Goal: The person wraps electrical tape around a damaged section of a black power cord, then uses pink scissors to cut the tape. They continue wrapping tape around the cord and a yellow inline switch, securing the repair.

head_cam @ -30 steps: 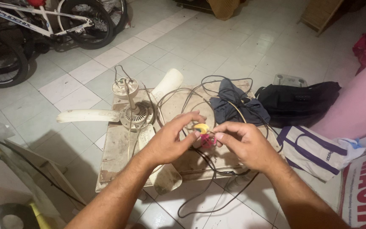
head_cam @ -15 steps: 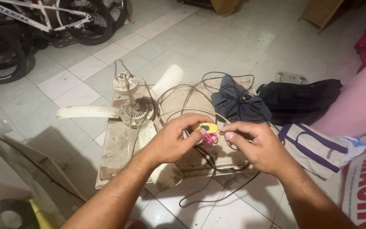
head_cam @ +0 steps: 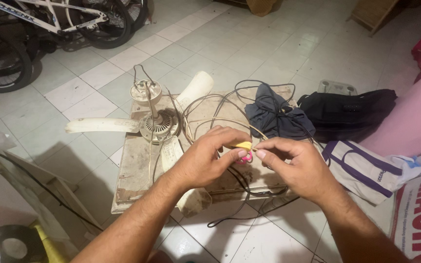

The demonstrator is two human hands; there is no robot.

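A small yellow and pink tool (head_cam: pixel 243 148) sat between the two hands, above the middle of a worn wooden board (head_cam: pixel 137 165) lying on the tiled floor (head_cam: pixel 181 48). The left hand (head_cam: pixel 205 158) pinched the yellow part between thumb and forefinger, the other fingers curled under it. The right hand (head_cam: pixel 296 165) met it from the other side, thumb and forefinger closed narrowly on a thin pale wire (head_cam: pixel 220 120) right at the tool's tip; whether the tool itself gripped the wire could not be told. The pink part showed just below, between the two hands.

That wire curved back in loops over the board toward a dismantled ceiling fan (head_cam: pixel 157 126), whose cream blades spread past the board's left edge and toward its near edge under the left forearm. Dark cables (head_cam: pixel 249 192) trailed off the board's near edge onto the tiles. A crumpled dark blue cloth (head_cam: pixel 274 114) lay on the far right corner of the board, and just beside it on the floor sat a black bag (head_cam: pixel 347 112). A white cloth with purple stripes (head_cam: pixel 361 168) lay near the right wrist. Bicycles (head_cam: pixel 40 29) stood well apart at the far left.
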